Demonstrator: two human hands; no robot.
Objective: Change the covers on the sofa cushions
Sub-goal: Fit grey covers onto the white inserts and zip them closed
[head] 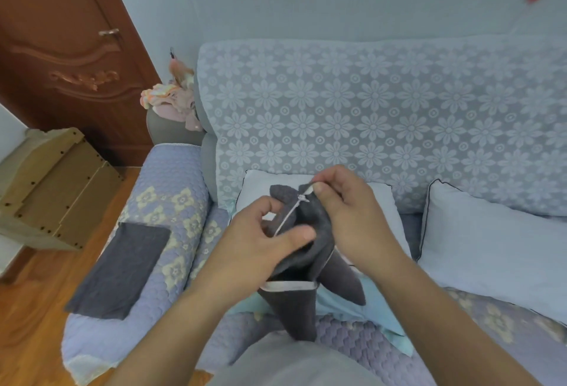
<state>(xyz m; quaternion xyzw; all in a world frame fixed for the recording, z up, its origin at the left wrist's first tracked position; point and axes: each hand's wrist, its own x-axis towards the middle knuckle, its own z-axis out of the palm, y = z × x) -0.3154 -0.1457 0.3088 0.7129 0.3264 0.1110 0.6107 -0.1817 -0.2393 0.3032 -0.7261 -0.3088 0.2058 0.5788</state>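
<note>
Your left hand grips the dark grey cover just in front of the pale cushion on the sofa, thumb and fingers clamped on the bunched cloth beside the zip. Your right hand is above it, nearer that cushion, with thumb and forefinger pinched together on what looks like the zip's end or pull; the tab itself is too small to make out. The rest of the cover hangs down from your hands toward your lap, in front of the cushion, with its pale-edged opening showing below. You seem to be working the zip open so the cover can take a cushion. To do it well, keep the left hand close under the slider and pull the cloth taut along the line of the zip, so the teeth lie straight and no fold gets caught. Draw the pull steadily in line with the track, not sideways. If it sticks, ease back a little instead of forcing it. A second dark cover lies flat on the armrest to the left of the cushion, and another pale cushion leans to its right, both seemingly waiting their turn
</note>
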